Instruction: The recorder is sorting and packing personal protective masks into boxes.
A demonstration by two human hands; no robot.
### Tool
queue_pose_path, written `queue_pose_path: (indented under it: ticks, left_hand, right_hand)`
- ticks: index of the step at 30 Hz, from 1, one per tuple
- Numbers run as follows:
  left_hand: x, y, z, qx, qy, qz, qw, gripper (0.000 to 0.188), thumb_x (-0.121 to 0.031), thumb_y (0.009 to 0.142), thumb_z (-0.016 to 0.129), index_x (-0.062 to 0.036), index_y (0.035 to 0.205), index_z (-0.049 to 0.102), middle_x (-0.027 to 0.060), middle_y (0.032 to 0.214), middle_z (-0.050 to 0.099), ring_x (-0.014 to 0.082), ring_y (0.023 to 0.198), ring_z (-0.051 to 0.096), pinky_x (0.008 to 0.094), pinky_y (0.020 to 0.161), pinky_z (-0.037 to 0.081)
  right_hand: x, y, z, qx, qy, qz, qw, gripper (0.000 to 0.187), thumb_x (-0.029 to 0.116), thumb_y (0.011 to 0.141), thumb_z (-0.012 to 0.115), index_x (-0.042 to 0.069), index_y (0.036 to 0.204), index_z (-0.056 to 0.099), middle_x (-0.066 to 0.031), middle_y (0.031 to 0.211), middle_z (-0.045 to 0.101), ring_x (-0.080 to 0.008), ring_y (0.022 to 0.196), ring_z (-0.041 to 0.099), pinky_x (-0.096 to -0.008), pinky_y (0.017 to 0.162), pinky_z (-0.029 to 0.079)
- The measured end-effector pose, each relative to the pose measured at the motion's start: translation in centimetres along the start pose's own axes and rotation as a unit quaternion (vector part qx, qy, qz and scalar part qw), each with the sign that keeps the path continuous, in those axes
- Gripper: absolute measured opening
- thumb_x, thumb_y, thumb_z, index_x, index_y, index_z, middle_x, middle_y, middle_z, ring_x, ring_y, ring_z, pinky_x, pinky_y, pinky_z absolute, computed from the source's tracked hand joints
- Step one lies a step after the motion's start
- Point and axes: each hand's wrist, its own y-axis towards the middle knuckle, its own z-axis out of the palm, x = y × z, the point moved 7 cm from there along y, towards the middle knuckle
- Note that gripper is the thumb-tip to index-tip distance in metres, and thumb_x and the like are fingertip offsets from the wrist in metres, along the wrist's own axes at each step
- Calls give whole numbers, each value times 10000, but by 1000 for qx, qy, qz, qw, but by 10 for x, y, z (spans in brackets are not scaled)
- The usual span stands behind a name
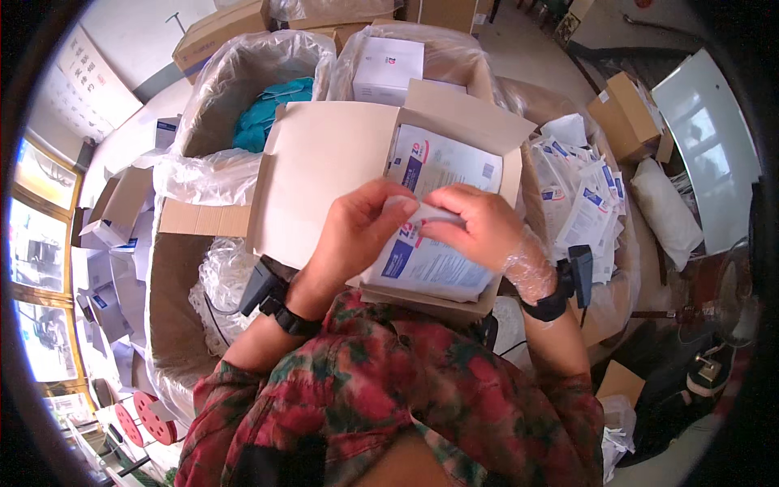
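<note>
An open carton (466, 307) of pale cardboard stands in front of my body, with flat white packets printed in blue and red in it. My left hand (365, 223) is closed in a pinch at the upper edge of the near packet (442, 264). Beside it, my right hand (483, 227) has its thumb and fingers together on the same edge, which bends up between the two hands. Behind them lies another white packet (458, 158), partly covered by my fingers. Whatever is under the packets stays hidden.
To the right, a plastic-lined bin (621, 300) holds many loose packets (588, 203). Teal items (272, 109) fill a lined box at the back left, near a white box (389, 69). White stringy material (223, 280) lies in the left bin; small cartons (109, 284) are piled beyond it.
</note>
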Motion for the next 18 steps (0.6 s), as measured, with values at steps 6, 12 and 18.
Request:
queue_pose_path:
  ticks: [6, 12, 18]
  left_hand:
    - [-7, -8, 4, -13, 116, -2, 993, 84, -52, 887, 634, 26, 911, 614, 52, 774, 649, 85, 778, 621, 223, 650, 499]
    - [-10, -12, 8, -32, 55, 6, 998, 85, -37, 906, 603, 30, 855, 597, 51, 780, 649, 93, 729, 611, 227, 650, 494]
    - [-15, -17, 13, -63, -11, -46, 997, 156, -122, 907, 626, -31, 787, 588, -11, 712, 603, 44, 665, 520, 195, 585, 407]
  right_hand:
    - [-4, 1, 22, 22, -52, -11, 998, 163, 184, 828, 617, 36, 808, 551, -160, 799, 603, -389, 793, 604, -464, 665, 485]
    - [13, -10, 18, -64, -67, -44, 995, 76, 111, 785, 592, 51, 775, 547, -126, 753, 584, -352, 737, 609, -449, 647, 499]
    - [28, -17, 16, -98, -130, -73, 984, 60, 117, 756, 589, 78, 773, 546, -89, 723, 553, -298, 700, 613, -419, 611, 499]
